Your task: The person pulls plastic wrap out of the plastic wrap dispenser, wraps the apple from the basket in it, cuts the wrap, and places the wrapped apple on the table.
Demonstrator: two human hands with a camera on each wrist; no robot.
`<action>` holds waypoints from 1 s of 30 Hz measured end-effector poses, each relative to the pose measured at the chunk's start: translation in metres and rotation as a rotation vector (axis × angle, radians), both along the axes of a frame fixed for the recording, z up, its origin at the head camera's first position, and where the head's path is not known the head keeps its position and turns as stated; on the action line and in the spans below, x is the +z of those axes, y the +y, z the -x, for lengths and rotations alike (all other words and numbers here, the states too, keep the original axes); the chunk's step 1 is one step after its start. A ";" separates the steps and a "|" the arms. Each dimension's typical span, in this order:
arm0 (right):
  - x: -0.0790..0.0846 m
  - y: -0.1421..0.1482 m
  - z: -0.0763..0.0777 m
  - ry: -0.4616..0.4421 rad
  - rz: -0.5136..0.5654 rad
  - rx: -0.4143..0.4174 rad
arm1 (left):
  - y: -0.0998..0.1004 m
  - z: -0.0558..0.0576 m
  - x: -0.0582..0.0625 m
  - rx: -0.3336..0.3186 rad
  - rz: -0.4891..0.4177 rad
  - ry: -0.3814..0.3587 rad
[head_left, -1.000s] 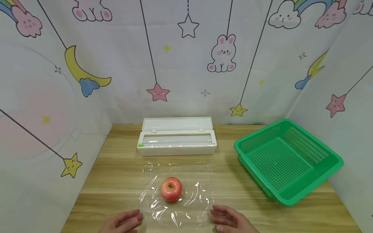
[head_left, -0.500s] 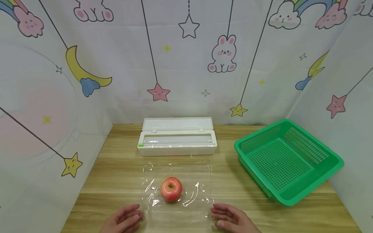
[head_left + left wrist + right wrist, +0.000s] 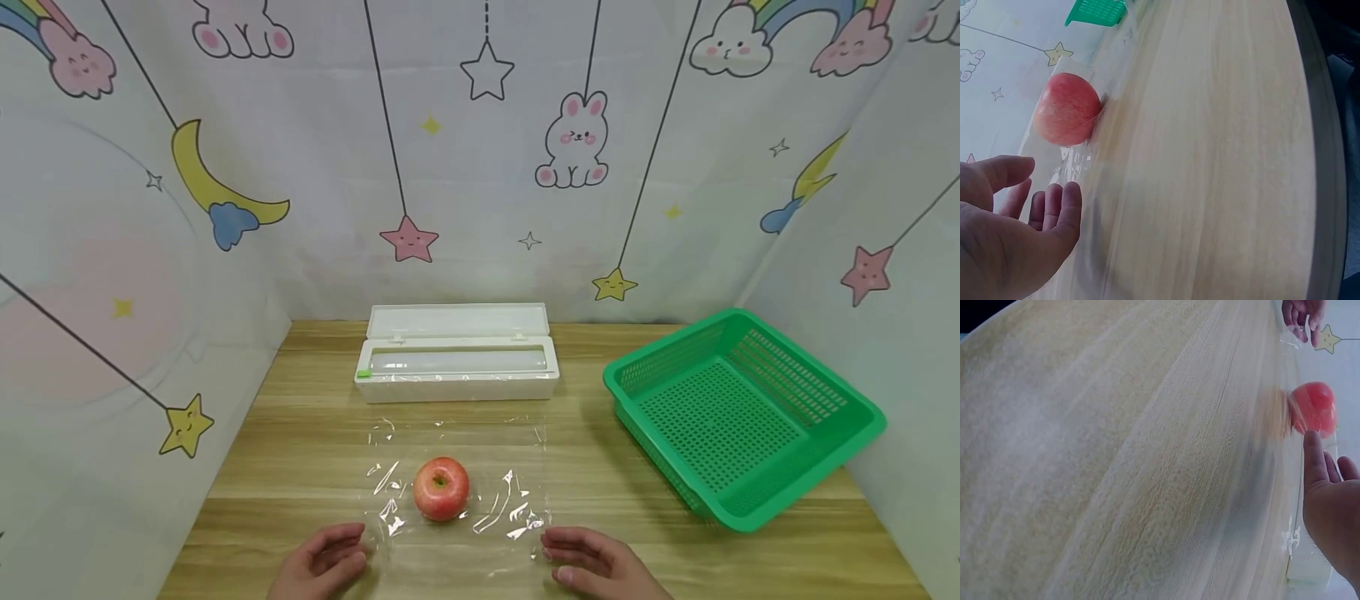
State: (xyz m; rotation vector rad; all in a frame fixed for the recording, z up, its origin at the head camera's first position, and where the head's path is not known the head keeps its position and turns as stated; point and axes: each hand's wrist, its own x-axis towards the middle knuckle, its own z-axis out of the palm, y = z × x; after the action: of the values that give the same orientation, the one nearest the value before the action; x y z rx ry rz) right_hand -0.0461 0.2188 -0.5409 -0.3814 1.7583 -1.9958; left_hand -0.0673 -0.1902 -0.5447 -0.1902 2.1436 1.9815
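A red apple (image 3: 442,489) sits on a sheet of clear plastic wrap (image 3: 487,546) spread on the wooden table. My left hand (image 3: 321,560) is beside the wrap's near left edge, its fingers loosely bent. In the left wrist view, nothing shows between that hand's thumb and fingers (image 3: 1070,209), and the apple lies beyond them. Across the sheet, my right hand (image 3: 603,560) is at the near right edge with fingertips right at the film. The right wrist view shows its fingers (image 3: 1315,456) extended, overlapping the lower side of the apple.
Behind the apple stands a white wrap dispenser (image 3: 459,387), lid raised, with a roll inside and a green slider (image 3: 363,374) on its left. A green plastic basket (image 3: 738,515) occupies the right of the table. Patterned cloth walls (image 3: 480,167) enclose the back and sides.
My left hand has shifted slightly to the right, and its thumb and fingers have spread a little. Reflections on the near part of the wrap have changed. Apple, dispenser and basket stay put.
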 end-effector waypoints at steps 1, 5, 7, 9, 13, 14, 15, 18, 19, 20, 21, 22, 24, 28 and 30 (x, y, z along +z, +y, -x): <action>0.000 0.000 0.000 0.011 -0.006 0.001 | 0.001 0.000 0.000 0.001 0.014 0.015; -0.001 0.000 0.002 0.091 -0.056 -0.006 | 0.003 0.000 -0.001 -0.006 0.058 0.115; -0.001 0.000 0.003 0.134 -0.086 -0.013 | 0.004 0.001 -0.003 -0.023 0.072 0.202; 0.000 0.001 0.004 0.166 -0.109 -0.017 | 0.004 0.002 -0.007 -0.066 0.095 0.319; -0.001 0.002 0.006 0.209 -0.100 0.004 | 0.000 0.005 -0.016 -0.207 0.150 0.597; -0.002 0.003 0.007 0.215 -0.095 0.010 | -0.001 0.006 -0.017 -0.243 0.156 0.641; -0.003 0.003 0.007 0.221 -0.091 0.015 | -0.002 0.007 -0.019 -0.269 0.167 0.668; -0.003 0.004 0.008 0.226 -0.094 0.021 | -0.004 0.009 -0.021 -0.328 0.201 0.718; -0.003 0.004 0.008 0.229 -0.095 0.021 | -0.005 0.010 -0.022 -0.340 0.228 0.738; -0.003 0.004 0.008 0.229 -0.097 0.021 | -0.005 0.011 -0.022 -0.350 0.260 0.765; -0.003 0.004 0.008 0.228 -0.100 0.020 | -0.005 0.013 -0.023 -0.353 0.299 0.800; -0.003 0.004 0.009 0.227 -0.103 0.020 | -0.006 0.014 -0.023 -0.358 0.341 0.844; -0.003 0.004 0.009 0.223 -0.107 0.018 | -0.006 0.018 -0.025 -0.360 0.426 0.940; -0.003 0.004 0.010 0.229 -0.111 0.017 | -0.006 0.023 -0.027 -0.361 0.556 1.079; -0.003 0.004 0.011 0.227 -0.113 0.018 | -0.006 0.024 -0.028 -0.367 0.586 1.113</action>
State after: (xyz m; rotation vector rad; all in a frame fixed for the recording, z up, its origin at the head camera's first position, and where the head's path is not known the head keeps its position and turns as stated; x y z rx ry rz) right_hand -0.0567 0.2227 -0.5440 -0.6042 1.9867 -1.8910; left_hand -0.0917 -0.1962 -0.5731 1.4122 2.9822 1.2616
